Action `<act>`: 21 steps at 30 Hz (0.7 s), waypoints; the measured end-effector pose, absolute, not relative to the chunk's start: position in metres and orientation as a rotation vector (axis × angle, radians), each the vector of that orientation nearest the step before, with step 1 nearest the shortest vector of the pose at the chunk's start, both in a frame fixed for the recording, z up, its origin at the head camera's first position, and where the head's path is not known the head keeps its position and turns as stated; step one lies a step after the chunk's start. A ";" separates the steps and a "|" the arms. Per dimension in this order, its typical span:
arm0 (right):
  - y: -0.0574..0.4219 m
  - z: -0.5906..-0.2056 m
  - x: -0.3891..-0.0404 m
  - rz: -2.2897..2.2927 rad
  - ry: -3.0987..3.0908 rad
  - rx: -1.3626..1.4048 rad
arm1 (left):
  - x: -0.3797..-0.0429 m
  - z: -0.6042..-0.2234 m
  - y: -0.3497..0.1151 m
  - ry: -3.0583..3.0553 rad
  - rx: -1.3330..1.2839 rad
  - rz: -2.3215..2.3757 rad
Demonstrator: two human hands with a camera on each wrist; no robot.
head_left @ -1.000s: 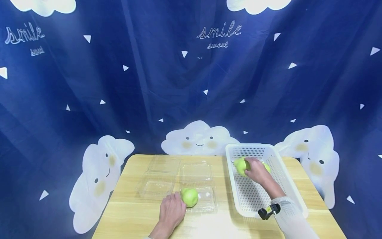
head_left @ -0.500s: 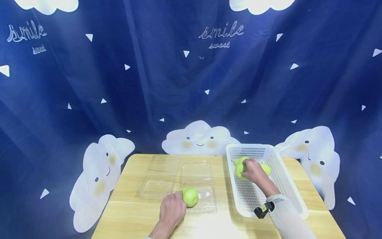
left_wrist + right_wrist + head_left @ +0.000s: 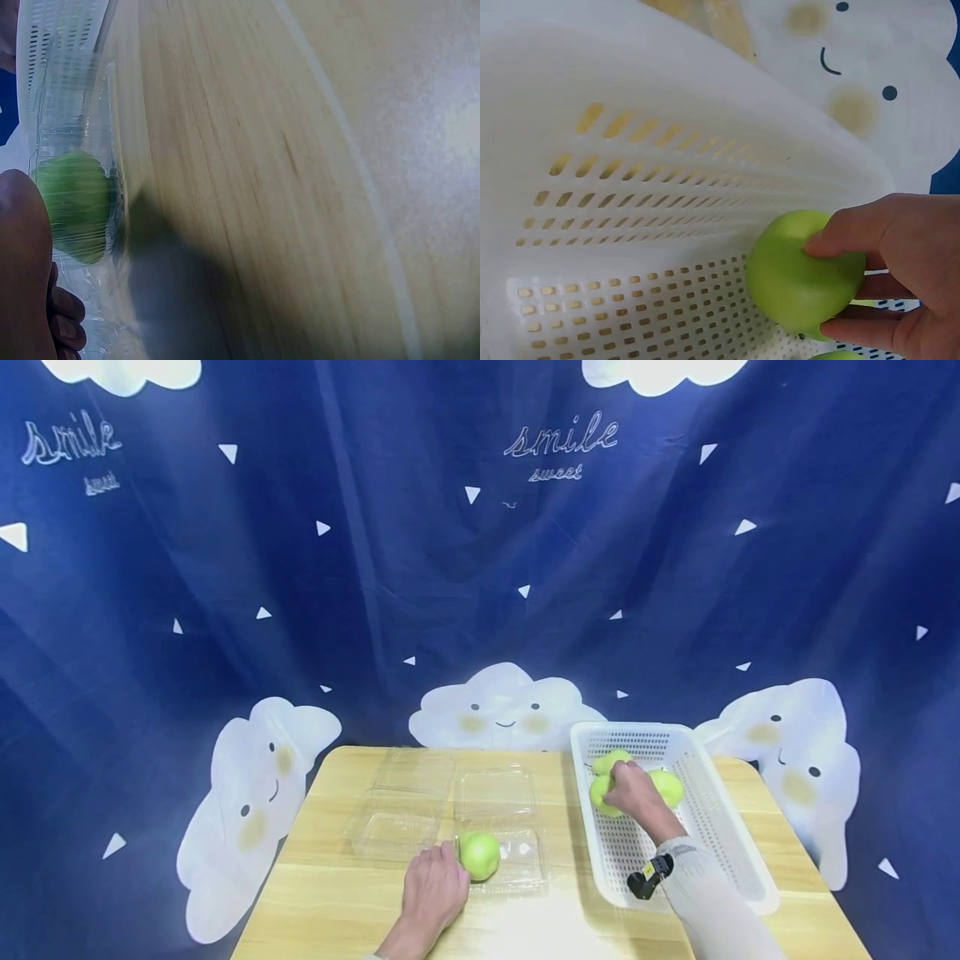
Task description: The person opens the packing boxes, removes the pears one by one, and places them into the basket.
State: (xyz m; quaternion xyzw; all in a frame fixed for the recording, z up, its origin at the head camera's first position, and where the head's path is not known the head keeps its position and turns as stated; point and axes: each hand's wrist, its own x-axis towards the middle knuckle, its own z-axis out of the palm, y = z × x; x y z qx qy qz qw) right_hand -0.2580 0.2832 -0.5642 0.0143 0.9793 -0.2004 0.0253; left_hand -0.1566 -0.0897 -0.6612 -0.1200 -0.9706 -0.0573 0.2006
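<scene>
In the head view, my right hand [image 3: 636,792] grips a green pear [image 3: 604,795] inside the white perforated basket [image 3: 583,827]. The right wrist view shows the thumb [image 3: 836,234] and fingers around that pear [image 3: 799,274]. Another pear [image 3: 611,762] lies just beyond it, and one more [image 3: 667,787] is to the right of the hand. My left hand [image 3: 435,885], fingers curled, holds the left edge of an open clear plastic clamshell box [image 3: 525,860]. A pear [image 3: 480,856] sits in that box, right beside the fingers; the left wrist view shows it through the plastic.
A second open clear clamshell box [image 3: 397,827] lies to the left on the wooden table [image 3: 315,893]. The basket stands at the right side of the table. Behind hangs a dark blue curtain [image 3: 427,560] with white clouds and triangles.
My right hand has drawn the gripped pear slightly toward me, apart from the pear beyond it, uncovering more of the right one. My left hand and its box have hardly moved.
</scene>
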 end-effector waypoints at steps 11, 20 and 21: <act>0.282 -0.572 -0.262 -0.611 3.026 0.078 | -0.155 -0.662 -0.089 -2.736 -0.329 -0.176; 0.283 -0.577 -0.263 -0.604 3.022 0.093 | -0.157 -0.665 -0.090 -2.675 -0.344 -0.145; 0.282 -0.577 -0.263 -0.608 3.021 0.091 | -0.157 -0.665 -0.090 -2.678 -0.342 -0.146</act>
